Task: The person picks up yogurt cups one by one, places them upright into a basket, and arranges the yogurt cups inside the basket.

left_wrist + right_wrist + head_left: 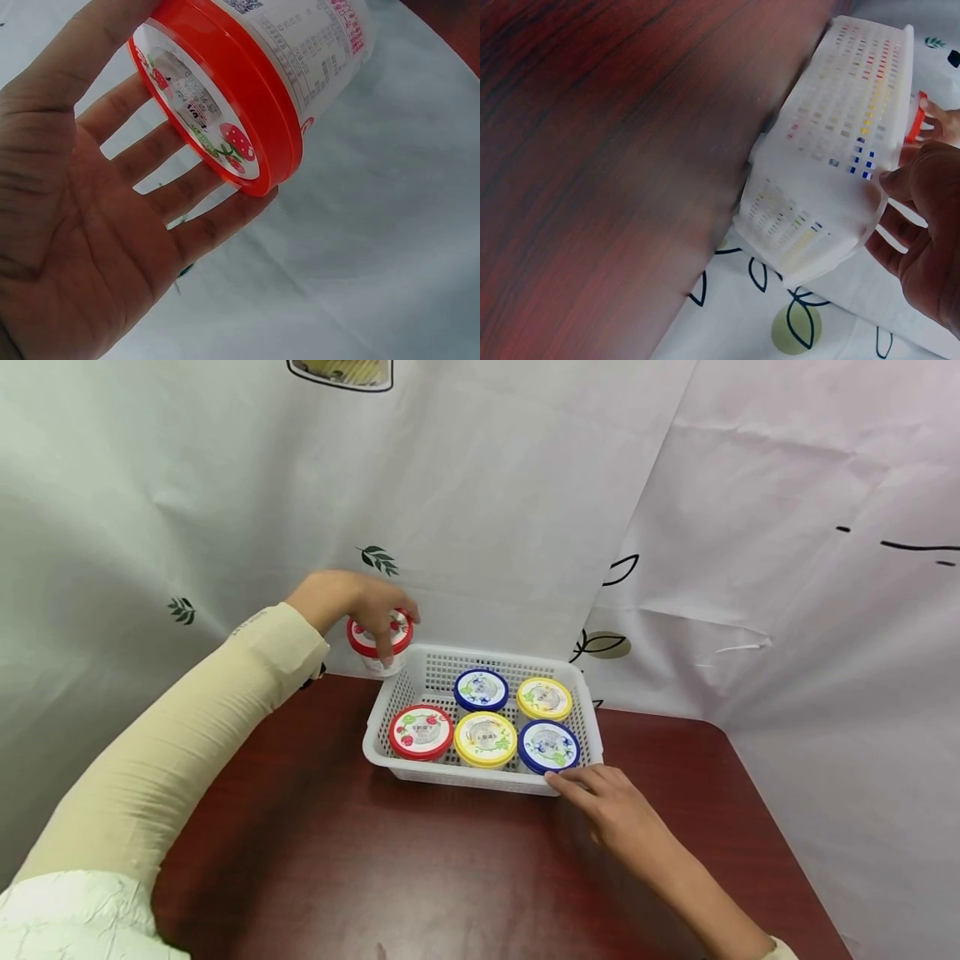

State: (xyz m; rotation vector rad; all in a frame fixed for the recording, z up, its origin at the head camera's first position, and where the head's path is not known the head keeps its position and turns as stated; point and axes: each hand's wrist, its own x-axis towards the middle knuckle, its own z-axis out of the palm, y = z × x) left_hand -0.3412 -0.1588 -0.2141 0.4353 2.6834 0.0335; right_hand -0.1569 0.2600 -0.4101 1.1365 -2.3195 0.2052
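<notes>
My left hand [367,606] grips a round tub with a red lid [270,97] around the lid's edge, thumb on one side and fingers on the other. Strawberries are printed on the lid, and the tub is at the back left corner of a white perforated basket [480,782]. With thumb and fingers, my right hand [611,806] holds the basket's rim at the front right corner. Inside the basket stand a red-lidded tub [422,732], two yellow-lidded tubs, one in front [486,739] and one behind [544,699], and two blue-lidded tubs, likewise front [549,746] and back [481,690].
The basket stands on a dark red wooden table [420,860], near its back edge. A pale cloth [510,510] with printed leaves hangs right behind the table and along its right side.
</notes>
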